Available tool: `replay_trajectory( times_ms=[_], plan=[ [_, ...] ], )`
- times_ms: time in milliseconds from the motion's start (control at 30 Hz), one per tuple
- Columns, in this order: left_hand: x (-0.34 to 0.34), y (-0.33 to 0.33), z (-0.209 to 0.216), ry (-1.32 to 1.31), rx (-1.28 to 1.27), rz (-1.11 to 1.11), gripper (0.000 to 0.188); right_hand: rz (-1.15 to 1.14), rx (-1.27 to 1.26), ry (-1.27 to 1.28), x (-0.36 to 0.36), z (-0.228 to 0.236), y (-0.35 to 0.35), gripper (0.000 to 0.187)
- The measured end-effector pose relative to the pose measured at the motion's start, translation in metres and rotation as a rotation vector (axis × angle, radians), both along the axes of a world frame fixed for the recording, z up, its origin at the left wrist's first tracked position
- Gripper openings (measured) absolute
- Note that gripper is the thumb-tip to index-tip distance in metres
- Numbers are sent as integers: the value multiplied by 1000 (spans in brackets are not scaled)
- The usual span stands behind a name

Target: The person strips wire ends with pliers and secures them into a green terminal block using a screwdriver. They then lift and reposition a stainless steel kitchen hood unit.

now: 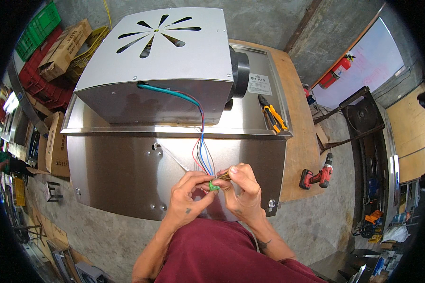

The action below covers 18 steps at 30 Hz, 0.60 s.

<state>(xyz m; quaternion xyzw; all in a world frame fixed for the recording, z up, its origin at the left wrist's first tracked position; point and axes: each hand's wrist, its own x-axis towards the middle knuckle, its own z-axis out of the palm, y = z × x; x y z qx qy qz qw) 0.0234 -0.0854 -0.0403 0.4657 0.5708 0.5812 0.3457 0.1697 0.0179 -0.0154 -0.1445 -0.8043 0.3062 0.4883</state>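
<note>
My left hand (190,191) pinches a small green terminal block (213,187) between thumb and fingers, close in front of my body. My right hand (242,189) is closed on a slim tool with a brownish-yellow handle (225,176), seemingly a small screwdriver. Its tip meets the block, but fingers hide the contact. Several thin wires (202,150), red, blue and dark, run down to the block from a teal-sleeved cable (167,89). That cable comes out of a hole in the grey metal housing (184,52).
The housing sits on a stainless steel hood (113,155) on a wooden table (300,137). Yellow-and-black pliers (272,114) lie right of the black round outlet (241,70). A red cordless drill (318,174) rests at the table's right edge. Crates (38,30) are stacked far left.
</note>
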Motion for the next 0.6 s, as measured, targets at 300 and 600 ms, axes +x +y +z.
replay_trajectory(
  times_ms=[300,600],
  plan=[
    [2,1,3,128,45,25,38,-115,49,8,-4,-4,-5,75],
    [3,0,3,-88,-40,42,36,-146,-514,258,3,9,-3,52]
  ],
)
